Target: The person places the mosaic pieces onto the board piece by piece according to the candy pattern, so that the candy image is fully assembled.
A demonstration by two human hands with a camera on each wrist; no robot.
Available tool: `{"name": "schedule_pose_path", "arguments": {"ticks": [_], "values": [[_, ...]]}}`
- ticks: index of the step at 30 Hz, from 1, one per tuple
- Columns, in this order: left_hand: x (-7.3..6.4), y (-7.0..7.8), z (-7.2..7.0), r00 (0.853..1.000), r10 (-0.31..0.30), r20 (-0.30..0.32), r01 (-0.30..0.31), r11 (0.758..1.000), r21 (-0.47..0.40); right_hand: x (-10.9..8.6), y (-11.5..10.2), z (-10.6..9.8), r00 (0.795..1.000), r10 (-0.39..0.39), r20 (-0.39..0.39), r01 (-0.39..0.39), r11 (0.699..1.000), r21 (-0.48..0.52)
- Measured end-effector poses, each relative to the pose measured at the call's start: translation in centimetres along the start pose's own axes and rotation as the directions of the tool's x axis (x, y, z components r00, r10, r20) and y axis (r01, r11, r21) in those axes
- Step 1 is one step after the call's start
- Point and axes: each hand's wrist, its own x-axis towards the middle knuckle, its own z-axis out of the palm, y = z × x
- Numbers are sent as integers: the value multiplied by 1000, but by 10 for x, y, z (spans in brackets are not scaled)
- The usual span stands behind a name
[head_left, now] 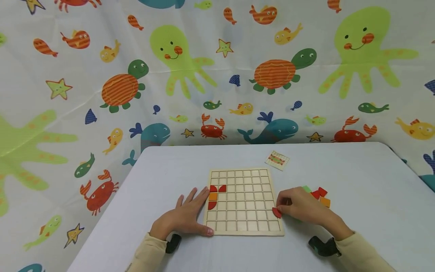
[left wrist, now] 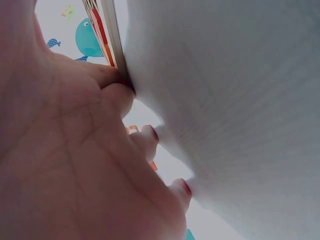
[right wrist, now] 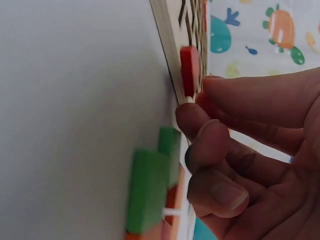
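Note:
A wooden grid board [head_left: 242, 233] lies on the table. Along its left side sit an orange square [head_left: 212, 196], a red quarter-circle piece [head_left: 212, 205] below it, and two more red pieces [head_left: 222, 188] above. My left hand [head_left: 187, 215] rests with spread fingers against the board's left edge, the thumb at the near corner. At the opposite edge, my right hand [head_left: 300, 206] pinches a red quarter-circle piece [head_left: 276, 212] by its side. That piece [right wrist: 189, 71] overlaps the board's rim in the right wrist view; the fingertips partly hide its near end.
Loose pieces lie beside and partly behind the right hand: red ones [head_left: 322, 192], an orange one [head_left: 325, 202] and green blocks [right wrist: 147, 190]. A small pattern card [head_left: 277, 160] lies beyond the board's far right corner. A sea-animal cloth [head_left: 204, 109] hangs behind the white table [head_left: 367, 181].

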Motion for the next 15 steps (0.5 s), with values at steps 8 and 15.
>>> {"name": "schedule_pose_path", "arguments": {"ticks": [8, 15], "values": [[-1, -1, -1, 1000, 3, -8, -3, 1000, -10, -8, 13, -33, 981, 135, -142, -143, 988, -49], [1, -2, 1, 1000, 12, -7, -12, 1000, -13, -17, 39, -49, 962, 182, -202, -205, 973, -102]]}}
